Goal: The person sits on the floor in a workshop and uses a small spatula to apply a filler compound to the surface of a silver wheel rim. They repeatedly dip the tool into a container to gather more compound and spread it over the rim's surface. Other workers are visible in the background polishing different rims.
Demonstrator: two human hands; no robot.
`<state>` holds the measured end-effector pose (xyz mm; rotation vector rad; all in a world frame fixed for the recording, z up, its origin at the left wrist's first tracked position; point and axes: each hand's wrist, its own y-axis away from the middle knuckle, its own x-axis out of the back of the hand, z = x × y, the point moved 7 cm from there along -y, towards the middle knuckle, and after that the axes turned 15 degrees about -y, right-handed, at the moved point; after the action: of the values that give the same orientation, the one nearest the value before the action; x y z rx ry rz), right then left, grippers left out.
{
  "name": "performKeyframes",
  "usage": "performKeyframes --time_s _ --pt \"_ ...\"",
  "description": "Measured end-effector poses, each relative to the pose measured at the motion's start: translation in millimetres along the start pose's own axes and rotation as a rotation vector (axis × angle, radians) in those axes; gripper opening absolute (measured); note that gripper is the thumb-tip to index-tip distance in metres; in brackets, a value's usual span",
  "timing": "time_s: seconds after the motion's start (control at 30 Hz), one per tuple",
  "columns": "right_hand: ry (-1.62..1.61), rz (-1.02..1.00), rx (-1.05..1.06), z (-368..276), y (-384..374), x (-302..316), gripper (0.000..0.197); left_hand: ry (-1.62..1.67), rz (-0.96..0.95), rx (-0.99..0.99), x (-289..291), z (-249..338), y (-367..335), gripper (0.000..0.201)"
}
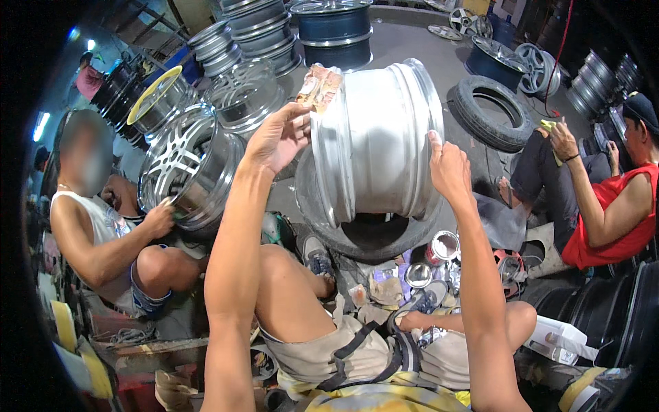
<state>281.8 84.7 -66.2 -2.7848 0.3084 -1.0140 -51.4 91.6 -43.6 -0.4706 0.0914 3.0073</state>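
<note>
A bare silver wheel rim (381, 137) lies on its side in front of me, its barrel facing up, resting on a black tyre (367, 244). My left hand (280, 137) is at the rim's upper left edge. Its fingers pinch a worn, reddish-tan piece of sandpaper (320, 86), bent over the lip. On the opposite side, my right hand (451, 167) grips the rim's right flange, thumb on top and fingers curled at the edge.
Below the tyre stand an open can (443, 247), a smaller tin (418, 275) and scraps. A person at left touches a spoked wheel (180, 161); another in red sits at right holding a yellow cloth (548, 126). Stacked rims (257, 34) and a loose tyre (493, 112) lie beyond.
</note>
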Motion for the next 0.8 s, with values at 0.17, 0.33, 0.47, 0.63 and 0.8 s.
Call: performKeyframes --time_s 0.17,0.33,0.47,0.63,0.8 --pt "-0.049 -0.024 -0.012 5 7 6 0.063 -0.022 0.212 -0.088 22 11 13 0.030" --pt "-0.212 0.006 0.113 11 12 17 0.053 -0.066 0.292 -0.197 50 19 28 0.021" --pt "-0.514 0.211 0.128 31 27 41 0.040 -0.174 0.305 -0.183 53 17 34 0.022" --pt "-0.443 0.211 0.359 -11 50 53 0.029 -0.341 0.189 -0.097 5 8 39 0.021" --pt "-0.212 0.085 0.684 -61 67 36 0.023 -0.445 0.067 0.016 -39 -10 43 0.012"
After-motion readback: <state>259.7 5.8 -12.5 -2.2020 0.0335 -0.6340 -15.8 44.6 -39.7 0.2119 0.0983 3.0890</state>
